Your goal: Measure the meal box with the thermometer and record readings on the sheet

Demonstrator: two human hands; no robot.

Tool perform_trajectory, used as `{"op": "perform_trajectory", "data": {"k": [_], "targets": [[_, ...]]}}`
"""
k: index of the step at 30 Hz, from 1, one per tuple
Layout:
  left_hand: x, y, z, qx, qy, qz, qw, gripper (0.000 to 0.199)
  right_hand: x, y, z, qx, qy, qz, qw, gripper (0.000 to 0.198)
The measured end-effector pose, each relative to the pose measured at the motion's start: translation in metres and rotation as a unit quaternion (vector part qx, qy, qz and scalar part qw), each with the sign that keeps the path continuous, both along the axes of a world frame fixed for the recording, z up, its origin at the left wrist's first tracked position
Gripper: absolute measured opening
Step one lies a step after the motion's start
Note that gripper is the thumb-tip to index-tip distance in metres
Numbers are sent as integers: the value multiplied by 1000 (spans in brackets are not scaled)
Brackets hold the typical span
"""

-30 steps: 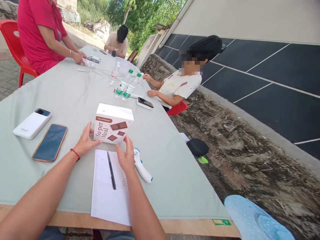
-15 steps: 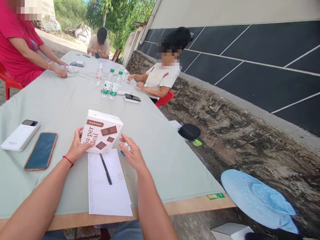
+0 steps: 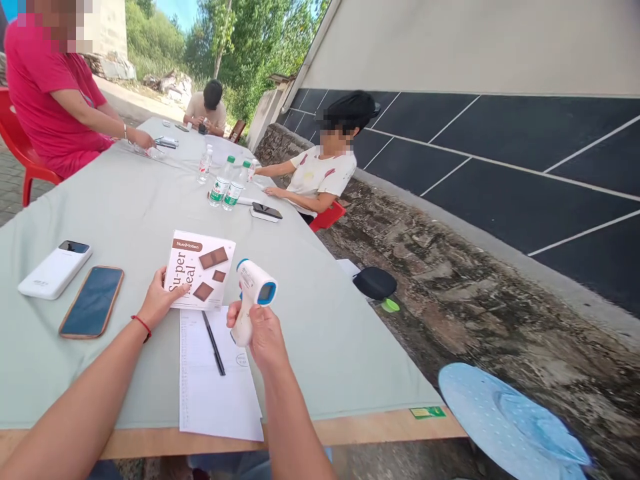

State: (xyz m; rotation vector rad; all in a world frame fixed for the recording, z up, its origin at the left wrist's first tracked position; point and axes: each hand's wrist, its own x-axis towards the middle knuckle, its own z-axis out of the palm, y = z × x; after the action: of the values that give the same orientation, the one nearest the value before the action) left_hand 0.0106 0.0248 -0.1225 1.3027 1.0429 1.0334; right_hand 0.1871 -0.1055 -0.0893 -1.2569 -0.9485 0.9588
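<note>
Gripping a white thermometer [image 3: 254,287] by its handle, the right hand [image 3: 267,330] is wrapped round it, while the left hand [image 3: 159,300] pinches the lower left of the box [image 3: 205,273], which is between them. Holding both seems the step in hand; the next move likely calls for steadiness.

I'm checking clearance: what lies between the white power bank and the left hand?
A phone in an orange-brown case lies between the power bank and the left hand, as the head view shows.
</note>
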Motion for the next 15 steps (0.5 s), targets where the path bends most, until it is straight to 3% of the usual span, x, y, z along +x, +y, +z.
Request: {"op": "perform_trajectory", "data": {"k": [3,9,15], "targets": [[1,2,-4,12,5,0,1000,81,-30,19,8,39,39,-3,998,55],[4,3,-6,14,-1,2,1000,79,-40,50,-12,-23,-14,-16,1000,55],[5,5,-9,14,-1,0,1000,74,-45,54,-5,-66,22,-31,997,60]]}}
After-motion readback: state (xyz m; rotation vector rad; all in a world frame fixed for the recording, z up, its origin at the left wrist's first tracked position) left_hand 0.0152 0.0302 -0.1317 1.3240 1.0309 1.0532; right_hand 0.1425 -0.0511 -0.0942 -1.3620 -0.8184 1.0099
